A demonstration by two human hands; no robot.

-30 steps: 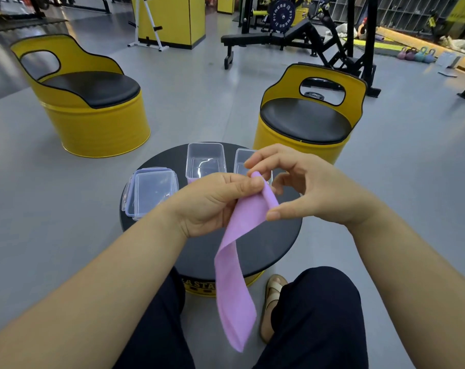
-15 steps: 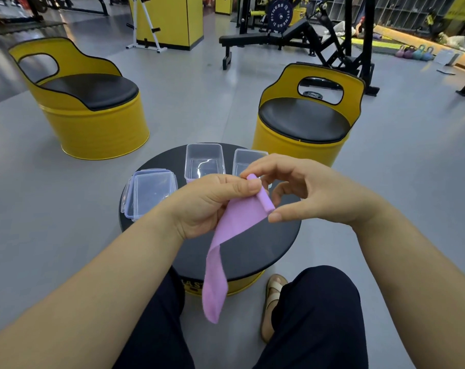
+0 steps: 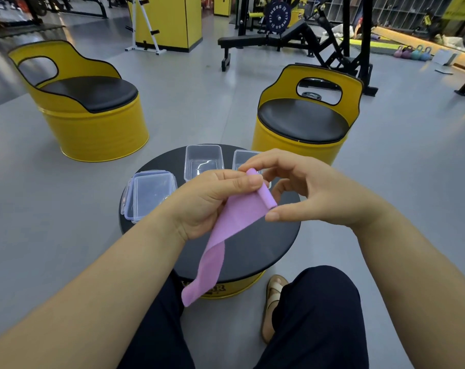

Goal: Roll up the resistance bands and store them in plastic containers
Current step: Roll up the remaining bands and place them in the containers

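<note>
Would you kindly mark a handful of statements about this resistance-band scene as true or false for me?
1. Both the left hand and the right hand hold the purple band. True.
2. The band is fully rolled up. False: only its top end is rolled; a loose tail hangs down.
3. The clear container at the far side of the black table has no lid on. True.
4. The band lies inside a container. False: it is held in the air above the table.
5. The barrel seats are red. False: the barrel stools are yellow with black cushions.
</note>
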